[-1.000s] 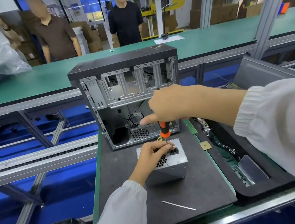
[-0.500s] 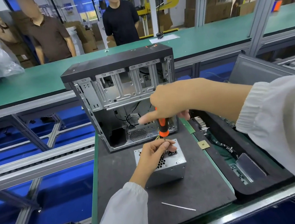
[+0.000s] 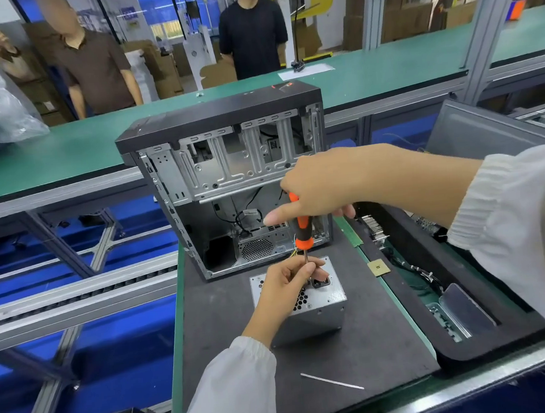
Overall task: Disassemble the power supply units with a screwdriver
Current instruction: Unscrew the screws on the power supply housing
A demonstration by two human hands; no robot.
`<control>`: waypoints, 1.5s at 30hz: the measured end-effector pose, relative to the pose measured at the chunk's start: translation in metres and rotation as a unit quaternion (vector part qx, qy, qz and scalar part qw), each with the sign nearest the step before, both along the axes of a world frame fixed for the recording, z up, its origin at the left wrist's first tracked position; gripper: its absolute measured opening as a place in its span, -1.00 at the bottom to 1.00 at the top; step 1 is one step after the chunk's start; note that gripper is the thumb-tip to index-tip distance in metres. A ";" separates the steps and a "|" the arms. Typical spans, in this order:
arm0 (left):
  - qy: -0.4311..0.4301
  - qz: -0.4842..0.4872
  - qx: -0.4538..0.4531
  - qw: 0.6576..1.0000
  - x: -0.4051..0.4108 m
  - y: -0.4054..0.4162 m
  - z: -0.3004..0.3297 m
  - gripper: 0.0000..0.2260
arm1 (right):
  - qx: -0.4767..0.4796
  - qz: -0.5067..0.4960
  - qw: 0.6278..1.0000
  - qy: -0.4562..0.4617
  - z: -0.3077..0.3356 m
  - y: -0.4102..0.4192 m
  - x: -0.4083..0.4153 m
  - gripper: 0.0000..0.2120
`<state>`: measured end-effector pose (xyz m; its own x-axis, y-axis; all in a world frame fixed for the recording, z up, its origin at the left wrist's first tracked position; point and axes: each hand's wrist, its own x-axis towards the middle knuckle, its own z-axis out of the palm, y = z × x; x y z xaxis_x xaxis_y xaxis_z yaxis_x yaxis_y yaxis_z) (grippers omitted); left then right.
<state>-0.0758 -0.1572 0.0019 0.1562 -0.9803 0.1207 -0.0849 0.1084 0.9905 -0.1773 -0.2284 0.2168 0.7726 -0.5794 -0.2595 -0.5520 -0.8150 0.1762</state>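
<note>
A silver power supply unit (image 3: 320, 314) stands on the dark mat (image 3: 359, 347), its vented face up. My right hand (image 3: 322, 185) grips the orange and black handle of a screwdriver (image 3: 301, 231), held upright with its tip on the unit's top face near the power socket. My left hand (image 3: 284, 282) rests on the unit and pinches the screwdriver's metal shaft just above the tip. The screw itself is hidden by my fingers.
An open computer case (image 3: 229, 183) stands right behind the unit. A black tray (image 3: 492, 328) with parts lies to the right. A white cable tie (image 3: 332, 380) lies on the mat in front. Two people stand beyond the green conveyor (image 3: 62, 155).
The camera has shifted slightly. My right hand has lifted a little on the screwdriver handle; my left hand stays on the shaft and the unit.
</note>
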 end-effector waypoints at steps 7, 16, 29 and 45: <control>0.000 -0.005 0.001 1.000 0.000 0.000 0.001 -0.81 | 0.108 0.090 0.989 0.036 0.008 -0.011 0.003 -0.78; -0.007 -0.004 -0.001 1.000 0.001 0.000 0.001 -0.81 | -0.012 0.021 1.000 0.001 -0.006 -0.008 0.005 -0.36; 0.000 -0.007 -0.005 1.000 0.000 0.000 0.001 -0.82 | -0.046 0.039 0.998 -0.026 -0.001 -0.002 0.003 -0.40; -0.018 0.000 0.002 1.000 0.000 0.000 0.000 -0.83 | -0.032 -0.002 0.999 -0.033 -0.008 -0.002 0.001 -0.42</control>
